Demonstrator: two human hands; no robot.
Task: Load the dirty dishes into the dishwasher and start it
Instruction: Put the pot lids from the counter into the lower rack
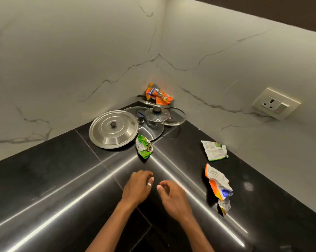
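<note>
Your left hand [138, 186] and right hand [173, 197] sit over the table [44, 179], fingers [144, 174] loosely curled and holding nothing, evidently free to collect the steel lid [114, 129] beyond.

Home kitchen, black countertop [44, 179], pot lids [114, 129] (stacked)

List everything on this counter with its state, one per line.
steel lid: flat, knob up.
glass lids: overlapping in the corner.
green wrapper: crumpled, at the steel lid's edge.
white wrapper: crumpled, lying alone.
orange wrapper: crumpled, torn open.
corner wrapper: crumpled, behind the glass lids.
wall socket: nothing plugged in.
left hand: loosely curled, empty.
right hand: loosely curled, empty.
</note>
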